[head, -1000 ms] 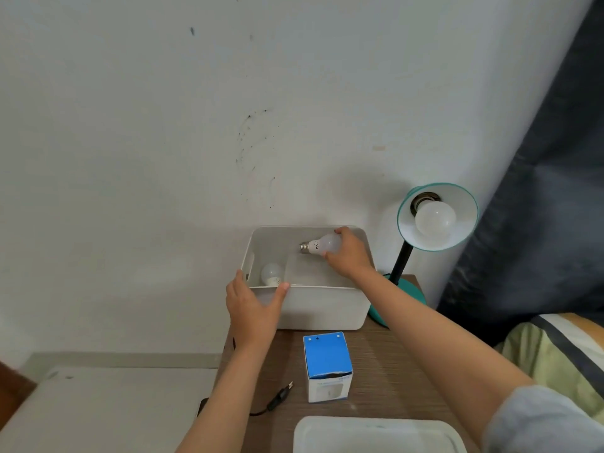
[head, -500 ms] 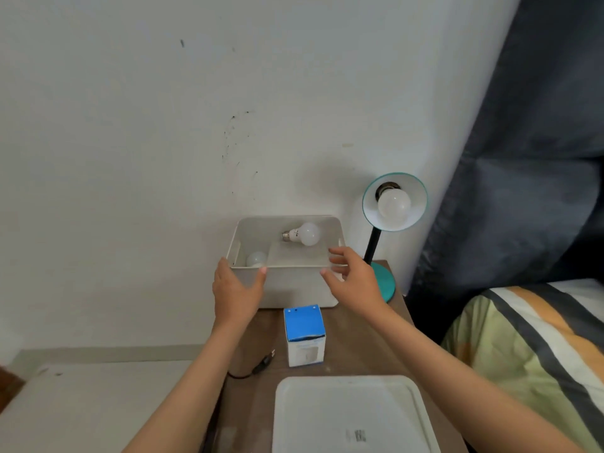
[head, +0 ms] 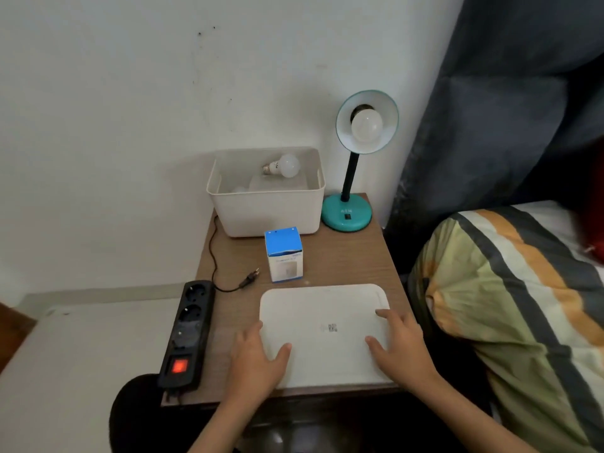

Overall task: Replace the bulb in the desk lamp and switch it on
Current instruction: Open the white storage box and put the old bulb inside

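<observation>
A teal desk lamp stands at the table's back right with a white bulb in its shade. Its black plug lies loose on the table, beside a black power strip whose red switch glows. A white bin at the back holds a loose bulb and a second one low at its left. A blue and white bulb box stands in front of it. My left hand and right hand grasp the left and right edges of a flat white lid.
The small wooden table stands against a white wall. A bed with a striped blanket lies close on the right, with a dark curtain behind it. A pale surface sits lower on the left.
My right hand let go of the bulb in the bin. Both hands then drew back from the bin to the white lid at the table's front edge.
</observation>
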Tool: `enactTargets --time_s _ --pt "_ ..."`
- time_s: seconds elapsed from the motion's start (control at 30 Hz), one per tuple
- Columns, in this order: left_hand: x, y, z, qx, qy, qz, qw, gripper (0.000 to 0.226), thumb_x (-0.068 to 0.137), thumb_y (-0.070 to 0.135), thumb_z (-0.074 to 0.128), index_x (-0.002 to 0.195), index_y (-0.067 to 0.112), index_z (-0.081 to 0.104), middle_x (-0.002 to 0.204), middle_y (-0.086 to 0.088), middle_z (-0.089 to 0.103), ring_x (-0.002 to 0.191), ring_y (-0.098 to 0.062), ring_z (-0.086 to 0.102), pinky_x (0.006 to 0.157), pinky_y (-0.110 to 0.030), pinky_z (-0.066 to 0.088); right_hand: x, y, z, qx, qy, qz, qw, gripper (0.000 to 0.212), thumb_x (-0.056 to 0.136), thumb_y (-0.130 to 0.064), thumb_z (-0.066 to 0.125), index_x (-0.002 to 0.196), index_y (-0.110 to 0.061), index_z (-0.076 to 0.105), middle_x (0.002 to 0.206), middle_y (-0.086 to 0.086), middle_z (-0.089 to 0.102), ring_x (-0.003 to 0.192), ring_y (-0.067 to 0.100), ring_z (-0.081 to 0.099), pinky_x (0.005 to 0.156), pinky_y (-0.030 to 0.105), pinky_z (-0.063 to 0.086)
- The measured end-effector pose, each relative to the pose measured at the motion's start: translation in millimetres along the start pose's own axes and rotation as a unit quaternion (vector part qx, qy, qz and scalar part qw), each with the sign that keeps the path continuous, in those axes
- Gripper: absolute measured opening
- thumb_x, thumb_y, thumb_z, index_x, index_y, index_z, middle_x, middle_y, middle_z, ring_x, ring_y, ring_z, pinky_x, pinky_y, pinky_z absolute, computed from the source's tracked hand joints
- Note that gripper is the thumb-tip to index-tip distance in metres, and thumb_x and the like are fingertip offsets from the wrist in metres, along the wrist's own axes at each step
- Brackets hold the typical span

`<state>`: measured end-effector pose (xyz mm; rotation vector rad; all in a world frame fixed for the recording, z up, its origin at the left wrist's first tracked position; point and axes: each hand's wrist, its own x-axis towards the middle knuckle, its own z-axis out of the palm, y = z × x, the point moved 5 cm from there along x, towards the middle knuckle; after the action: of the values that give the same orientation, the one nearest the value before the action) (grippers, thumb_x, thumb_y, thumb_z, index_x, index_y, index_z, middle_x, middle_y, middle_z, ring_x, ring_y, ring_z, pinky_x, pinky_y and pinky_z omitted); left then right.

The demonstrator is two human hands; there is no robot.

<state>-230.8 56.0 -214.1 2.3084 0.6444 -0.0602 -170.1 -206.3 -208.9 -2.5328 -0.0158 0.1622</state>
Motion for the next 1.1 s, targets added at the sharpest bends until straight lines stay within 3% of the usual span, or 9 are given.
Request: enactTargets --time_s 0.13,0.27,0.33,0.43,0.57,0.63,0.8,0.97,1.1 --pt "-8 0 6 0.03 0.006 0.015 0.999 0.063 0.08 0.042 0.063 0.132 0.014 0.041 0.135 -0.006 0.045 0.126 -0.027 0.039 0.103 -0.035 0.035 -15 6 10 -0.049 -0.003 0.002 0.999 0.056 0.081 -0.047 0.056 0.131 -0.026 0.042 0.128 0.008 0.05 0.118 0.027 0.043 0.103 0.04 0.038" --pt "-12 8 -5 -0.005 0.044 0.039 0.998 0.057 0.078 0.037 0.069 0.126 0.013 0.051 0.127 -0.005 0.049 0.116 -0.022 0.048 0.095 -0.031 0.041 -21 0 5 0.031 0.02 -0.002 0.999 0.056 0.08 -0.041 0.064 0.131 -0.025 0.046 0.129 0.006 0.042 0.122 0.022 0.04 0.103 0.028 0.034" --pt "-15 12 -17 -0.031 0.069 0.065 0.995 0.054 0.076 0.032 0.073 0.122 0.011 0.055 0.123 -0.002 0.048 0.11 -0.018 0.051 0.092 -0.029 0.042 -24 -3 -1 0.061 0.044 -0.032 0.997 0.055 0.079 -0.04 0.066 0.129 -0.025 0.048 0.131 0.004 0.035 0.124 0.022 0.04 0.103 0.027 0.035" --pt "-22 19 -36 -0.067 0.103 0.102 0.987 0.05 0.074 0.023 0.076 0.119 0.009 0.06 0.121 0.005 0.046 0.107 -0.008 0.045 0.095 -0.026 0.04 -25 -11 -13 0.078 0.097 -0.096 0.988 0.052 0.076 -0.05 0.062 0.122 -0.028 0.052 0.136 0.001 0.029 0.128 0.022 0.037 0.104 0.039 0.042" --pt "-19 27 -64 -0.13 0.16 0.13 0.97 0.047 0.07 0.009 0.079 0.115 0.009 0.065 0.128 0.001 0.051 0.116 -0.009 0.046 0.1 -0.031 0.04 -10 -38 -31 0.082 0.146 -0.147 0.975 0.049 0.078 -0.047 0.064 0.122 -0.032 0.049 0.14 -0.003 0.024 0.131 0.015 0.031 0.104 0.038 0.043" --pt "-7 33 -79 -0.151 0.181 0.145 0.961 0.048 0.068 0.005 0.08 0.113 0.007 0.067 0.132 -0.006 0.053 0.119 -0.013 0.049 0.101 -0.037 0.043 3 -56 -37 0.079 0.16 -0.177 0.968 0.049 0.079 -0.042 0.065 0.123 -0.029 0.049 0.14 -0.001 0.025 0.131 0.014 0.029 0.105 0.036 0.04" --pt "42 55 -119 -0.127 0.216 0.151 0.956 0.045 0.071 0.007 0.078 0.115 0.005 0.066 0.133 -0.008 0.055 0.121 -0.023 0.053 0.1 -0.027 0.036 51 -112 -46 0.076 0.17 -0.204 0.961 0.048 0.082 -0.039 0.064 0.123 -0.018 0.054 0.138 0.01 0.036 0.126 0.021 0.039 0.1 0.027 0.037" --pt "112 82 -154 -0.095 0.238 0.188 0.948 0.043 0.077 0.007 0.072 0.118 0.0 0.062 0.136 -0.015 0.051 0.125 -0.027 0.05 0.103 -0.026 0.033 126 -165 -49 0.092 0.158 -0.189 0.965 0.047 0.081 -0.034 0.066 0.122 -0.013 0.056 0.137 0.02 0.037 0.126 0.033 0.037 0.102 0.034 0.033" --pt "165 101 -168 -0.095 0.221 0.186 0.953 0.046 0.083 0.013 0.067 0.127 0.003 0.056 0.147 -0.011 0.039 0.136 -0.022 0.037 0.106 -0.021 0.023 177 -198 -51 0.089 0.142 -0.169 0.971 0.051 0.085 -0.035 0.06 0.129 -0.011 0.05 0.144 0.023 0.029 0.134 0.035 0.026 0.109 0.04 0.028"
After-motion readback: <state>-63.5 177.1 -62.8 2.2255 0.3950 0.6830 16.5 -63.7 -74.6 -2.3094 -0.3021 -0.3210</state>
